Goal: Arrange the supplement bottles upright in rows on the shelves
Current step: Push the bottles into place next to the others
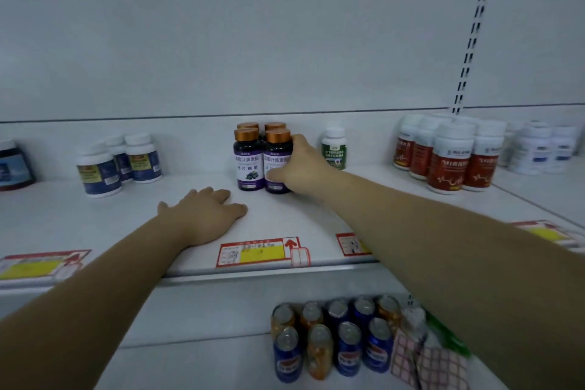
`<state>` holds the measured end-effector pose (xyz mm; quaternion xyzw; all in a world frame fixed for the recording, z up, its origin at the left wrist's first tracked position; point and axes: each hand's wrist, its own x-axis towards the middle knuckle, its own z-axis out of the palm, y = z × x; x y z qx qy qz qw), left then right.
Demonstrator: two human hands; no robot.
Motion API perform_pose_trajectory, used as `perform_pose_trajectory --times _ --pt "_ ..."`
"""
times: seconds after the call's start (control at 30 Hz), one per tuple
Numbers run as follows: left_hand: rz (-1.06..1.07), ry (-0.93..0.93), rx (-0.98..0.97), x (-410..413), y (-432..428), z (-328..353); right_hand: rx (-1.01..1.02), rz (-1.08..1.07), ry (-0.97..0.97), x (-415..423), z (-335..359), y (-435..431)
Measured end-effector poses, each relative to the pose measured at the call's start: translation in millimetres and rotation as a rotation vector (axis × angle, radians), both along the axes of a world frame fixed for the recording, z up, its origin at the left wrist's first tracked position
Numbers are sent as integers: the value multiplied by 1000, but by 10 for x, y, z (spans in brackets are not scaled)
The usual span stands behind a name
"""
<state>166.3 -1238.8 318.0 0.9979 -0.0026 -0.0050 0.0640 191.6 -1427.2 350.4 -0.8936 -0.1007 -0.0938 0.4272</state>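
The front-right purple bottle stands upright on the shelf, flush beside its twin in a two-by-two block, and is gripped from its right side by the right hand, the fingers wrapped round it. The left hand is laid flat and empty on the shelf, just left of the block. The rear bottles are largely hidden; the labels are blurred.

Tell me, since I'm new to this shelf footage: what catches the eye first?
The two bare arms reaching in: the right hand grips the front right purple bottle of a copper-capped group of four at mid shelf, while the left hand lies flat on the shelf. Next, the red-labelled bottles at right and the drink cans below.
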Motion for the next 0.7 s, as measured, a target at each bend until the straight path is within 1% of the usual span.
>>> perform_pose_trajectory --times 0.27,0.37,0.47,0.53,0.57,0.63,0.7 --pt "24 -18 -111 -25 15 17 -95 -55 -72 206 -73 76" --pt "36 -23 -162 -62 9 53 -88 -47 -63 256 -95 62" --pt "20 -21 -365 -111 10 118 -84 -42 -24 236 -20 49" --pt "-7 -21 -511 -186 40 188 -75 -81 -37 170 118 54" --pt "-23 -29 -549 -234 66 235 -81 -110 -60 120 202 59" --pt "-58 -69 -539 -365 172 346 -130 -148 -127 -2 353 108" --pt "-87 -105 -478 -543 361 454 -223 -130 -212 -137 466 229"
